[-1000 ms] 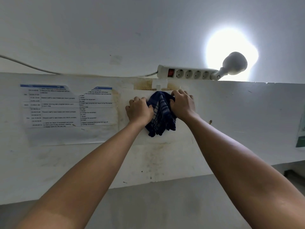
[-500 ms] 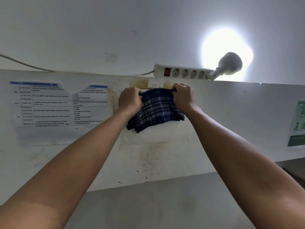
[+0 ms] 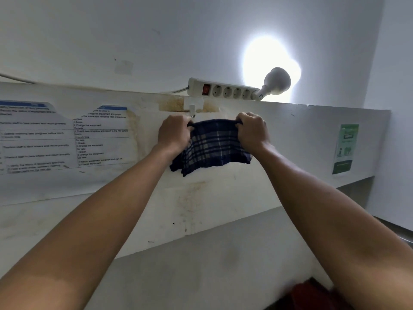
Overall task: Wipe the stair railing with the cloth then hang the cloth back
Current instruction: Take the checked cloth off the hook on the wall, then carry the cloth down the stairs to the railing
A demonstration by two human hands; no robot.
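Note:
A dark blue checked cloth (image 3: 213,146) is stretched flat against the white wall panel (image 3: 290,139). My left hand (image 3: 173,133) grips its upper left corner and my right hand (image 3: 252,130) grips its upper right corner. A small white hook (image 3: 192,108) is fixed to the panel just above my left hand, and the cloth's top edge sits right below it. The cloth's lower edge hangs loose. No stair railing is visible.
A white power strip (image 3: 223,89) with a red switch lies on the panel's top edge, with a lit white lamp (image 3: 276,80) plugged into its right end. A printed schedule sheet (image 3: 67,135) is stuck on the left, a green notice (image 3: 345,148) on the right.
The cloth was bunched between my hands a second ago. My hands have moved apart and spread it out wide below the hook.

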